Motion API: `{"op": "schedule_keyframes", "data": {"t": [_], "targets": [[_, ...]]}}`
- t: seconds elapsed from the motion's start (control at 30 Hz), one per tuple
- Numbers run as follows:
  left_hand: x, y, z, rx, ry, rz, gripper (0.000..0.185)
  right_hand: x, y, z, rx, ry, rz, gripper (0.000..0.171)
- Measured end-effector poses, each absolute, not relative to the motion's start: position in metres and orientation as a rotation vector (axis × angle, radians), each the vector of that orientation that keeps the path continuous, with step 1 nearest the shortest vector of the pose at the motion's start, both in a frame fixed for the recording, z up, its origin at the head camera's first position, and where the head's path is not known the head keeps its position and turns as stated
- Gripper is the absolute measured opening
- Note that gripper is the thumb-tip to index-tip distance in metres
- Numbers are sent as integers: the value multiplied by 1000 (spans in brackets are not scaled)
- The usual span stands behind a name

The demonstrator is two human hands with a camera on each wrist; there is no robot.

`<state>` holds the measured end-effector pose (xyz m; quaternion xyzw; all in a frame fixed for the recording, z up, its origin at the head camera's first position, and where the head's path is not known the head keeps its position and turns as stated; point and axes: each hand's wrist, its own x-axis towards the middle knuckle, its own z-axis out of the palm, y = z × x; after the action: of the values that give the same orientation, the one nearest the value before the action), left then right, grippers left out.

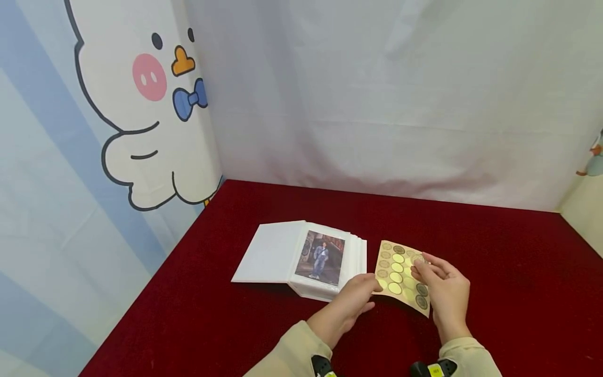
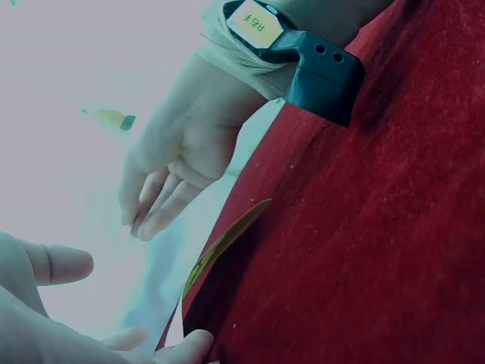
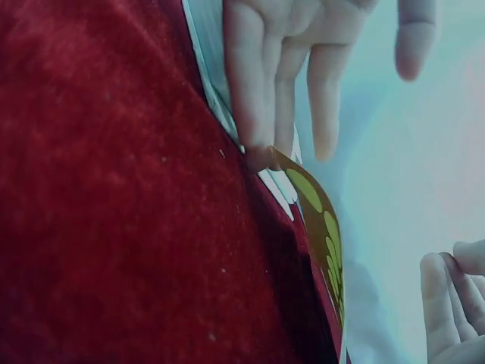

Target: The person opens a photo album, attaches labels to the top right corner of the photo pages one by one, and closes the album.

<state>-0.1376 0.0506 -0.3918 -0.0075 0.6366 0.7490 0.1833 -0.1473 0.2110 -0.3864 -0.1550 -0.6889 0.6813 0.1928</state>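
A gold sticker sheet [image 1: 398, 275] with rows of round stickers is held tilted just above the red table [image 1: 212, 314]. My left hand [image 1: 372, 289] pinches its lower left corner; in the right wrist view the left hand [image 3: 261, 148] has its fingers at the corner of the curved sticker sheet [image 3: 322, 220]. My right hand [image 1: 419, 268] hovers at the sheet's upper right, fingertips together on what looks like one round sticker. In the left wrist view the right hand [image 2: 140, 220] is a little apart from the sticker sheet's edge [image 2: 223, 246].
An open white photo album [image 1: 278, 254] lies left of the sheet, with a photo [image 1: 321, 257] of a standing person on its right page. White cloth hangs behind the table, and a cartoon duck curtain [image 1: 141, 104] hangs at the left.
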Motion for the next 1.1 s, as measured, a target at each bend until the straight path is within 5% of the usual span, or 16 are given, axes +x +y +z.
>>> {"op": "schedule_keyframes", "data": {"t": [0.3, 0.6, 1.1], "targets": [[-139, 34, -386, 21, 1665, 2168, 51, -152, 211, -389, -428, -1780, 2071, 14], [-153, 14, -381, 84, 1630, 2282, 36, -154, 207, -387, -452, -1841, 2056, 18], [-179, -31, -376, 82, 1709, 2283, 38, -157, 196, -383, -505, -1881, 2038, 4]]}}
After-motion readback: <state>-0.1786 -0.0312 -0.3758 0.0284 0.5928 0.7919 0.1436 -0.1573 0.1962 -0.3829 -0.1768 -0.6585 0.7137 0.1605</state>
